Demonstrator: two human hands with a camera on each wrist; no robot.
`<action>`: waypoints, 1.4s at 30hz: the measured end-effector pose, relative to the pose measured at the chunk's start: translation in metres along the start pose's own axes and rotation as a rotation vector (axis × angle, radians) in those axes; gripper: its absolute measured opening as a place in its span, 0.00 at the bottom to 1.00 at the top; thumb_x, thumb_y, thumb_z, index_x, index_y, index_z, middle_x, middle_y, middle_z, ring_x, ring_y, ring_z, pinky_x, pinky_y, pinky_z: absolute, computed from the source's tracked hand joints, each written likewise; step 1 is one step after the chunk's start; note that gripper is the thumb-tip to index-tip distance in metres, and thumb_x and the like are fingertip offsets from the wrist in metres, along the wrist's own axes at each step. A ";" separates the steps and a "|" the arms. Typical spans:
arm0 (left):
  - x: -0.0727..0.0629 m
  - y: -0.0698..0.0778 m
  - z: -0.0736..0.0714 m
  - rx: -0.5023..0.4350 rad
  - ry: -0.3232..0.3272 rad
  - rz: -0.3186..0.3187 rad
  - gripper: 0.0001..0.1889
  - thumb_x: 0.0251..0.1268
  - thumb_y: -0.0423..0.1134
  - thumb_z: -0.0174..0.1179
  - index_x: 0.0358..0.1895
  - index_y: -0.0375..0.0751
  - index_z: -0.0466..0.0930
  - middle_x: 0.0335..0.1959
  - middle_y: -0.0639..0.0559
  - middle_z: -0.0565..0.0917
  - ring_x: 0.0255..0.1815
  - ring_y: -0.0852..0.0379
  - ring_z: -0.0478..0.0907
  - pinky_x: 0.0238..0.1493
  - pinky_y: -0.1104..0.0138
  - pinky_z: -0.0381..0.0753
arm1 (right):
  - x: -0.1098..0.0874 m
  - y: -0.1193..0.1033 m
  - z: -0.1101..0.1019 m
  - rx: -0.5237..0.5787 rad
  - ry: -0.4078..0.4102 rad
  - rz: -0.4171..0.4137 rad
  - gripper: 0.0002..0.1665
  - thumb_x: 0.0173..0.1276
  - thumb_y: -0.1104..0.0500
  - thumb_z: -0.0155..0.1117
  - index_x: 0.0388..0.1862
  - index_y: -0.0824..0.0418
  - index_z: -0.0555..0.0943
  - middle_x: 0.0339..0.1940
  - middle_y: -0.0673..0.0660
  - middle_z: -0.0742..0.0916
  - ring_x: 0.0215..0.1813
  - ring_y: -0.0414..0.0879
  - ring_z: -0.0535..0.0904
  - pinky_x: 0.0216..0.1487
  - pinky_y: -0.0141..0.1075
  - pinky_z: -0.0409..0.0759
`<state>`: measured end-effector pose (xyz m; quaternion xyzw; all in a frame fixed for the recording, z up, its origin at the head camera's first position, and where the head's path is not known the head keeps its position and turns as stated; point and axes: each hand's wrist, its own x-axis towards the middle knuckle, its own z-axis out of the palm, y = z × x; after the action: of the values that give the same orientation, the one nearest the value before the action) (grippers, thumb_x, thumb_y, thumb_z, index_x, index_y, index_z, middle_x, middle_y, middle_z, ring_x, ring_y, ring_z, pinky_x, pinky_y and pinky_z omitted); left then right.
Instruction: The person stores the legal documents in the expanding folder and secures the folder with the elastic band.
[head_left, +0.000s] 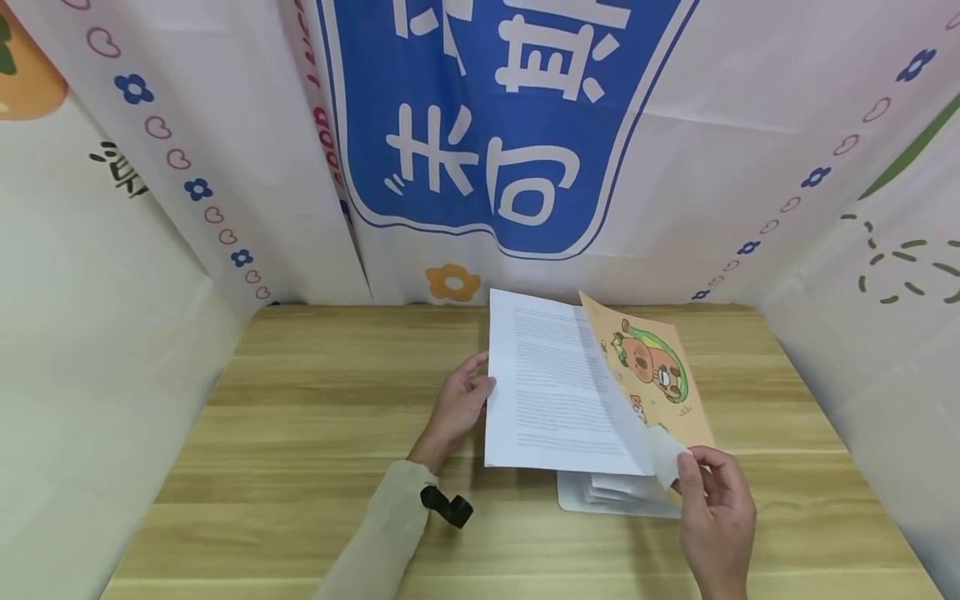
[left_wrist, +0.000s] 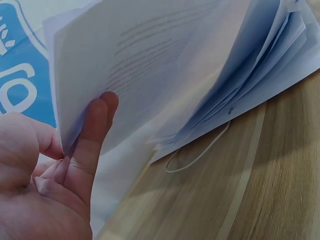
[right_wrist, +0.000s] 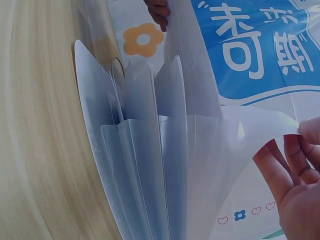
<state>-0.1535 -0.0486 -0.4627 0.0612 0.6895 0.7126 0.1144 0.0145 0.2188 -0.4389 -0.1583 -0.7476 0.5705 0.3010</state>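
An accordion file folder point(head_left: 573, 496) lies on the table, its cover point(head_left: 678, 375) orange with a cartoon animal. In the right wrist view its pleated pockets point(right_wrist: 145, 175) fan apart. Above the pockets, printed paper point(head_left: 555, 383) stands slanted beside the lifted cover. My left hand point(head_left: 459, 404) pinches the paper by its left edge, thumb on one side and fingers on the other, as the left wrist view shows. My right hand point(head_left: 716, 500) pinches the near corner of the cover, which bends back and shows its pale inner side.
A thin elastic loop point(left_wrist: 197, 165) hangs from the folder's edge over the wood-grain table point(head_left: 315, 400). Behind the table hangs a printed cloth point(head_left: 652, 208) with a blue sign. A black band point(head_left: 446, 506) is strapped on the left sleeve.
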 end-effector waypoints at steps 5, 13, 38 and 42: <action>0.001 0.001 0.008 -0.001 0.008 0.009 0.27 0.77 0.32 0.54 0.77 0.39 0.66 0.23 0.51 0.77 0.25 0.56 0.74 0.33 0.60 0.78 | -0.001 0.000 -0.001 0.011 0.001 -0.005 0.10 0.78 0.67 0.59 0.48 0.77 0.76 0.45 0.56 0.82 0.45 0.36 0.85 0.42 0.30 0.84; 0.002 -0.003 0.021 0.005 -0.020 -0.006 0.27 0.77 0.32 0.54 0.77 0.39 0.66 0.28 0.50 0.83 0.29 0.57 0.79 0.34 0.62 0.80 | -0.001 0.002 0.001 0.038 0.004 -0.013 0.10 0.77 0.68 0.59 0.47 0.78 0.75 0.45 0.57 0.81 0.44 0.36 0.85 0.42 0.29 0.83; 0.001 -0.008 0.031 0.033 -0.085 -0.040 0.28 0.77 0.30 0.57 0.77 0.39 0.66 0.43 0.41 0.88 0.32 0.54 0.83 0.38 0.56 0.84 | -0.001 0.005 0.004 0.065 0.020 0.039 0.02 0.77 0.67 0.61 0.44 0.68 0.78 0.44 0.60 0.81 0.42 0.37 0.86 0.41 0.29 0.84; 0.003 -0.011 0.034 0.051 -0.084 -0.041 0.28 0.76 0.30 0.58 0.76 0.39 0.67 0.43 0.40 0.89 0.34 0.52 0.86 0.39 0.53 0.86 | -0.002 0.005 0.005 0.038 0.022 0.043 0.04 0.77 0.66 0.61 0.45 0.68 0.78 0.44 0.60 0.81 0.42 0.36 0.86 0.41 0.29 0.84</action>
<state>-0.1472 -0.0147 -0.4726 0.0798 0.7031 0.6891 0.1564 0.0124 0.2156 -0.4446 -0.1748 -0.7297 0.5893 0.2995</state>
